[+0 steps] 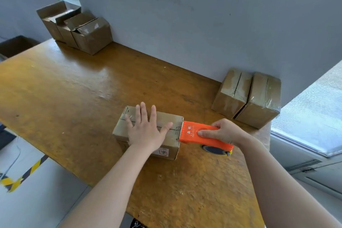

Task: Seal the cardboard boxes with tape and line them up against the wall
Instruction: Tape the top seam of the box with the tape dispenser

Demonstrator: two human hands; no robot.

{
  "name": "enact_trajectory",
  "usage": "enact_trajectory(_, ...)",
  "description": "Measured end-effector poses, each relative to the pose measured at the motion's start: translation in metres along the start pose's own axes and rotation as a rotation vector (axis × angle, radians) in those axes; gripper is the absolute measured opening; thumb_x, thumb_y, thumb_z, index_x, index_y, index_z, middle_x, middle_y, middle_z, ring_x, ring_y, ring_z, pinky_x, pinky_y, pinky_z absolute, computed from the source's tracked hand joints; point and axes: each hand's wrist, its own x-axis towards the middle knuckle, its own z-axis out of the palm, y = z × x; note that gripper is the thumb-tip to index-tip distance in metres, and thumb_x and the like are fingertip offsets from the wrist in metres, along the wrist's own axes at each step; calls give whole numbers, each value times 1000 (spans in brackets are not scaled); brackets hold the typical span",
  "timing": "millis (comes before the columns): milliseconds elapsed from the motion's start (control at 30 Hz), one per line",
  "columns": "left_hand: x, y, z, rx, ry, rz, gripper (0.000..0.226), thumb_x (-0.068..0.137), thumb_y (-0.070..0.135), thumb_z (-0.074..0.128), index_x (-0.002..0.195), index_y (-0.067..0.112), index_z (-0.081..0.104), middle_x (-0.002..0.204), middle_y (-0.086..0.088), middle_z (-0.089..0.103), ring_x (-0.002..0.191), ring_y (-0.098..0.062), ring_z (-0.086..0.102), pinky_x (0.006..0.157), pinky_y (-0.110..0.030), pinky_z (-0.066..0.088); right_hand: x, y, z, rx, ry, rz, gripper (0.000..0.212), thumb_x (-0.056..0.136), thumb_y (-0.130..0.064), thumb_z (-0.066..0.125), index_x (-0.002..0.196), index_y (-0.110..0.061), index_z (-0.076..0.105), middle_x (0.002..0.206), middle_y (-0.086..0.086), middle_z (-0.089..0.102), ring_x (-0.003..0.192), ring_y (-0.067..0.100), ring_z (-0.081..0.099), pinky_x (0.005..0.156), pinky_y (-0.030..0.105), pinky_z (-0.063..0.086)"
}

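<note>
Fingers [142, 114] of the left hand [146, 133] lie straight and spread, pressing flat on top of a cardboard box [170, 147] at the middle of the tabletop [74, 89]. At the box's 3 o'clock, the right hand [222, 131] curls its fingers round an orange tape dispenser [194, 132], toothed edge touching the box's end. At 2 o'clock, two taped boxes [231, 94] stand touching, against the wall [185, 15]. At 10 o'clock, three more boxes [90, 37], some flaps raised, line the wall.
</note>
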Motion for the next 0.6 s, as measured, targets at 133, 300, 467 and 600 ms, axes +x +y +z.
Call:
enact_trajectory(133, 19, -19, -7, 60, -7, 91, 95, 77, 86, 1, 153, 31, -15, 159, -6, -25, 147, -24, -22, 119, -55, -6, -5, 0, 11, 25, -9, -12, 56, 67, -76, 67, 90, -26, 69, 90, -8, 68, 84, 11, 62, 64, 27, 44)
enact_trajectory(300, 36, -35, -12, 94, -37, 160, 97, 73, 88, -2, 152, 34, -17, 158, -2, -27, 146, -21, -23, 117, -54, -8, -14, 6, 29, 143, -18, -40, 57, 67, -75, 67, 94, -26, 69, 92, -8, 70, 85, 11, 66, 67, 26, 48)
enact_trajectory(467, 37, -36, -13, 105, -52, 175, 97, 72, 88, -1, 152, 35, -17, 159, -2, -27, 147, -21, -23, 118, -54, -7, -18, 12, 36, 190, -16, -60, 63, 61, -78, 66, 92, -24, 70, 89, -6, 73, 82, 12, 69, 68, 27, 53)
enact_trajectory(600, 37, -37, -14, 116, -57, 180, 95, 73, 87, 0, 151, 35, -18, 159, -2, -28, 146, -20, -23, 119, -54, -7, -21, 21, 35, 187, 0, -52, 69, 54, -82, 65, 92, -24, 69, 90, -6, 73, 84, 13, 69, 68, 27, 52)
